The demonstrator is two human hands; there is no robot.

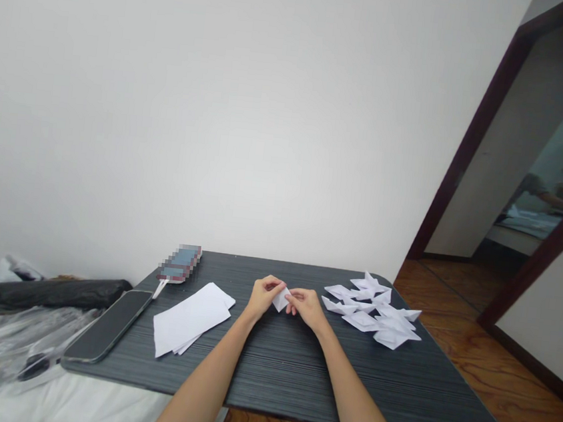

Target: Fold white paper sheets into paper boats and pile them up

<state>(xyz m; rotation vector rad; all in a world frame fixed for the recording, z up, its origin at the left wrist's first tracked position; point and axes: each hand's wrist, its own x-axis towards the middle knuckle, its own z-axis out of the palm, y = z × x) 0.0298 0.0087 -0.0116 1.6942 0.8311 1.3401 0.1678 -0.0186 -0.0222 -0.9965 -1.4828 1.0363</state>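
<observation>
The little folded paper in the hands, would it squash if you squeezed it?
Probably: the folded paper looks thin, pinched between the left hand and right hand, so a hard squeeze would likely crease it. Its folds likely make it stiffer than the flat sheets nearby.

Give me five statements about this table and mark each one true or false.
1. The left hand and right hand both hold the small folded paper with their fingers. True.
2. The stack of flat white sheets lies to the right of the hands. False: it lies to their left.
3. The folded paper shapes are piled at the right side of the table. True.
4. The phone lies on top of the stack. False: it lies apart from it, at the table's left edge.
5. The table top is light wood. False: it is dark grey.
</observation>
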